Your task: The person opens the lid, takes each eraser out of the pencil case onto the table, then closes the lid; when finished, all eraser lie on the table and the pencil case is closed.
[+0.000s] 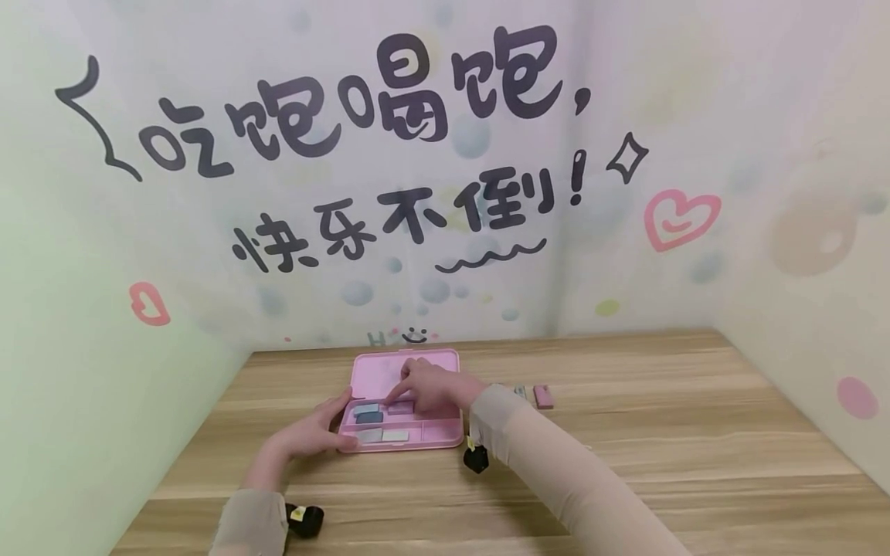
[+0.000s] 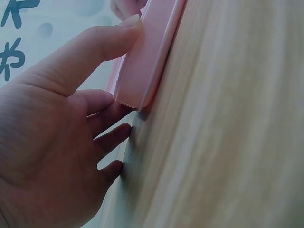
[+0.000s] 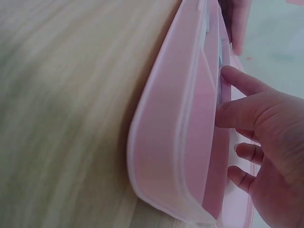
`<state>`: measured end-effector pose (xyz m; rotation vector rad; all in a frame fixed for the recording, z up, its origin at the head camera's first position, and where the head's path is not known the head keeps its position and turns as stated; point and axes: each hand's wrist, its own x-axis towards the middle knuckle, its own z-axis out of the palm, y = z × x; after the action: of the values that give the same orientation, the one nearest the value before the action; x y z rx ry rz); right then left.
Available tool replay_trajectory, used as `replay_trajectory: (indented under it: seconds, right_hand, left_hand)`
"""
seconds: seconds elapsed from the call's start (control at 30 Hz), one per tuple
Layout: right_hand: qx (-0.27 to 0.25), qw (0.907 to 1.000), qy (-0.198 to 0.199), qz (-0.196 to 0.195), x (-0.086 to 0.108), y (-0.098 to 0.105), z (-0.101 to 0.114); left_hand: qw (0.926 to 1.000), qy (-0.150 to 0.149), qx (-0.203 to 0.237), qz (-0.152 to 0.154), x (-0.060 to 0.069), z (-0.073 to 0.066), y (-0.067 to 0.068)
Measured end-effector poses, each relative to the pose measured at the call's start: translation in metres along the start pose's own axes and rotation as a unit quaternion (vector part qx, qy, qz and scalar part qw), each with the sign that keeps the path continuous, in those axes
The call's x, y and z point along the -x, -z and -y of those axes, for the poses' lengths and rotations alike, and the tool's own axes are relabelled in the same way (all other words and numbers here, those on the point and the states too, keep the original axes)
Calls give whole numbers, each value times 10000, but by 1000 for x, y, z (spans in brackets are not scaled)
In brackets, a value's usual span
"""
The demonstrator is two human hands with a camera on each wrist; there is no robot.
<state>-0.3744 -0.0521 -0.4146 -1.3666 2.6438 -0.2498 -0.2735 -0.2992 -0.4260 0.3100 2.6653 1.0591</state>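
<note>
Pink and open, the case (image 1: 441, 432) sat gripped between thumb and fingers of the left hand (image 1: 309, 432). Index and thumb of the right hand (image 1: 429, 386) stood apart inside — by a mauve block (image 1: 400, 408), whether pinching it I could not tell — with blue blocks (image 1: 369, 418) left of their tips.

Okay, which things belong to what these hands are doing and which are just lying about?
Likely in the job:
pink case, open
left hand, holding its left end
right hand, reaching into it
inside: light blue block, darker blue block, mauve block, grey block, white block

Seemingly just lying about:
pink block, right of the case
small pale piece beside it, partly hidden
</note>
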Motion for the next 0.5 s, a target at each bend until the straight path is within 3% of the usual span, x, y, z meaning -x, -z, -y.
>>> replay_trajectory:
  seconds: [0.5]
  right_hand:
    - [-80,9999,3,129,2,2,1]
  left_hand:
    - [10000,42,-46,-22,-1,0,-1]
